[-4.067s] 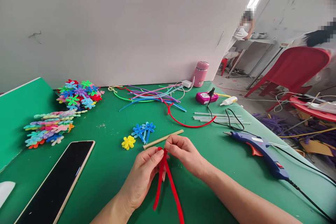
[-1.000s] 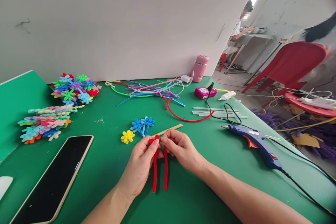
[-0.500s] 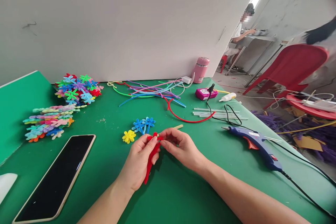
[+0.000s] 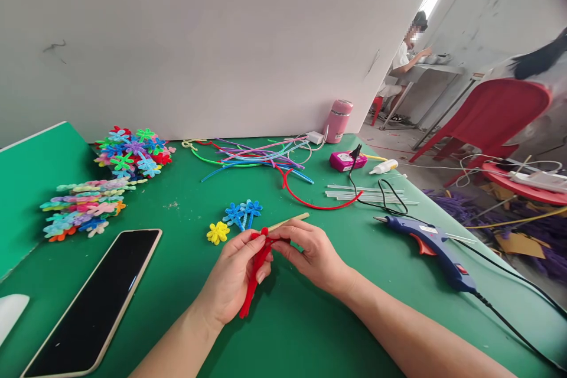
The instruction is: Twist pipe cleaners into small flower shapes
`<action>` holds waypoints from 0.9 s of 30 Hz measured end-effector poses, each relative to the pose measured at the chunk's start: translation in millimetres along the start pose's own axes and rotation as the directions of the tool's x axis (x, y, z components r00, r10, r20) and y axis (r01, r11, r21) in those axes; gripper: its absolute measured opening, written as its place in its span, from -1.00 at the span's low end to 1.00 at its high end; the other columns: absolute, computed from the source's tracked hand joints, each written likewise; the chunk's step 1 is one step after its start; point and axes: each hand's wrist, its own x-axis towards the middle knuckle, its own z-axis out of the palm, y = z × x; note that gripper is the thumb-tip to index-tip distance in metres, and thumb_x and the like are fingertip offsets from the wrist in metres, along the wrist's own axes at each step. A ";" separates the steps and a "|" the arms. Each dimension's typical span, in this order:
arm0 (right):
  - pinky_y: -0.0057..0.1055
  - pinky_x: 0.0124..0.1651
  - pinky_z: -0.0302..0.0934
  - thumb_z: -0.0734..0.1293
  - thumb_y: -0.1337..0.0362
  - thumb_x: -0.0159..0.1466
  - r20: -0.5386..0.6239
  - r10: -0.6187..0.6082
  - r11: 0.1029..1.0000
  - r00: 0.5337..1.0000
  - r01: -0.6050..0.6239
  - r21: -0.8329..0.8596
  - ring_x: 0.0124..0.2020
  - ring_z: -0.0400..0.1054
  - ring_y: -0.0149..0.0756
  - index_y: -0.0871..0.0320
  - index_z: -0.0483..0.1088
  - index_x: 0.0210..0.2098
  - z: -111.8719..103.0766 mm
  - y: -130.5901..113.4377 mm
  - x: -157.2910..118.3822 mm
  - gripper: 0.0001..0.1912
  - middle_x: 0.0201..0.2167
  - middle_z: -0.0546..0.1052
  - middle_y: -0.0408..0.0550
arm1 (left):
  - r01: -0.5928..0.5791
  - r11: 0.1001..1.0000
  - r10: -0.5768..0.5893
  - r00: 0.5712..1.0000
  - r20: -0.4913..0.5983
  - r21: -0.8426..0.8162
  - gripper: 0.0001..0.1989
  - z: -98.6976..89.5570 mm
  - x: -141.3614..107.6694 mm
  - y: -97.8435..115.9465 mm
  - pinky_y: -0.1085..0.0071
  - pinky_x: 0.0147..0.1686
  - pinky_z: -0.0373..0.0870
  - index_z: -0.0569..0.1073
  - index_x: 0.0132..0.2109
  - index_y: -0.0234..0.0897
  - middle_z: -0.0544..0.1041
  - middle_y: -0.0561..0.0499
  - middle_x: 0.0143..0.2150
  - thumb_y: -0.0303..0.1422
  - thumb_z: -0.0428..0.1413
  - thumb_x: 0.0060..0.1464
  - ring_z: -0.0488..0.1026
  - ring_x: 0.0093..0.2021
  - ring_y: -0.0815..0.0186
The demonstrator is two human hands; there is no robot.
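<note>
My left hand is closed around red pipe cleaners, whose straight ends hang down below the fingers. At the top they bend into small loops between both hands. My right hand pinches the upper part of the same red pipe cleaners; its fingertips partly hide the spot. A pale yellow stick lies on the table just behind my right fingers. Beyond my left hand rest blue pipe-cleaner flowers and a yellow pipe-cleaner flower.
Loose pipe cleaners spread at the back. A blue glue gun with its cord, clear glue sticks and a pink bottle stand right. Left are a phone and finished flowers. A person sits in the background.
The small red loops at the top have become narrower between my fingers, and the hanging ends have shifted slightly down and left. My right hand has turned slightly; both hands stay together.
</note>
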 end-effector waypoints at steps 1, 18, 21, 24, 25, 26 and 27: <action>-0.41 -0.24 0.26 0.18 0.29 0.24 0.002 -0.006 1.000 1.000 0.007 -0.011 -0.31 0.38 -0.33 0.16 0.37 -0.23 -0.3 0.2 0.1 -0.82 -0.34 0.49 0.01 | 0.000 1.000 0.000 1.000 -0.001 0.005 -0.91 -0.2 -0.1 -0.2 0.58 -0.67 0.08 0.38 -0.45 -0.31 0.34 0.10 -0.56 -0.40 0.12 -0.05 0.24 -0.61 0.50; -0.40 -0.25 0.25 0.16 0.30 0.25 -0.039 -0.015 0.996 0.999 0.011 -0.090 -0.32 0.37 -0.32 0.15 0.36 -0.27 0.7 2.4 -1.1 -0.83 -0.34 0.49 0.01 | -0.079 0.903 0.088 0.996 -0.002 0.422 -0.74 2.9 -3.5 2.3 0.55 -0.63 0.09 0.32 -0.51 -0.30 0.30 0.11 -0.58 -0.21 0.07 -0.02 0.15 -0.62 0.49; -0.39 -0.23 0.24 0.17 0.29 0.24 -0.045 0.032 0.999 0.998 -0.034 -0.039 -0.33 0.36 -0.33 0.14 0.37 -0.28 1.4 1.0 -1.8 -0.84 -0.34 0.48 -0.01 | -0.095 0.905 0.108 0.994 -0.006 0.414 -0.77 2.7 -2.8 1.2 0.56 -0.63 0.08 0.32 -0.50 -0.30 0.28 0.13 -0.59 -0.23 0.08 -0.03 0.12 -0.61 0.49; -0.41 -0.31 0.25 0.16 0.26 0.23 -0.106 0.176 0.983 0.979 -0.169 0.077 -0.38 0.34 -0.35 0.15 0.35 -0.22 1.9 0.8 -1.8 -0.81 -0.37 0.46 -0.04 | -0.106 0.923 0.128 0.991 -0.035 0.370 -0.78 1.6 -1.4 -1.6 0.57 -0.62 0.07 0.32 -0.50 -0.30 0.25 0.14 -0.59 -0.25 0.09 -0.04 0.12 -0.59 0.50; -0.43 -0.35 0.24 0.15 0.24 0.24 -0.126 0.237 0.967 0.963 -0.222 0.126 -0.40 0.33 -0.36 0.17 0.33 -0.19 2.0 1.4 -1.5 -0.78 -0.38 0.45 -0.04 | -0.107 0.927 0.133 0.990 -0.046 0.359 -0.78 1.1 -0.9 -2.7 0.57 -0.61 0.07 0.31 -0.50 -0.30 0.24 0.14 -0.59 -0.25 0.09 -0.04 0.12 -0.59 0.50; -0.44 -0.39 0.24 0.14 0.23 0.24 -0.138 0.292 0.949 0.947 -0.268 0.168 -0.42 0.32 -0.36 0.18 0.32 -0.17 2.1 2.1 -1.1 -0.76 -0.38 0.45 -0.04 | -0.108 0.929 0.136 0.989 -0.054 0.353 -0.78 0.7 -0.4 -3.8 0.57 -0.62 0.06 0.31 -0.50 -0.31 0.24 0.14 -0.59 -0.26 0.09 -0.04 0.12 -0.59 0.50; -0.44 -0.41 0.23 0.13 0.22 0.24 -0.139 0.329 0.934 0.934 -0.301 0.194 -0.44 0.31 -0.36 0.19 0.31 -0.16 2.3 2.8 -0.7 -0.74 -0.39 0.44 -0.04 | -0.109 0.929 0.139 0.989 -0.059 0.354 -0.78 0.3 0.0 -4.7 0.57 -0.62 0.04 0.30 -0.50 -0.31 0.24 0.14 -0.59 -0.26 0.08 -0.03 0.10 -0.59 0.50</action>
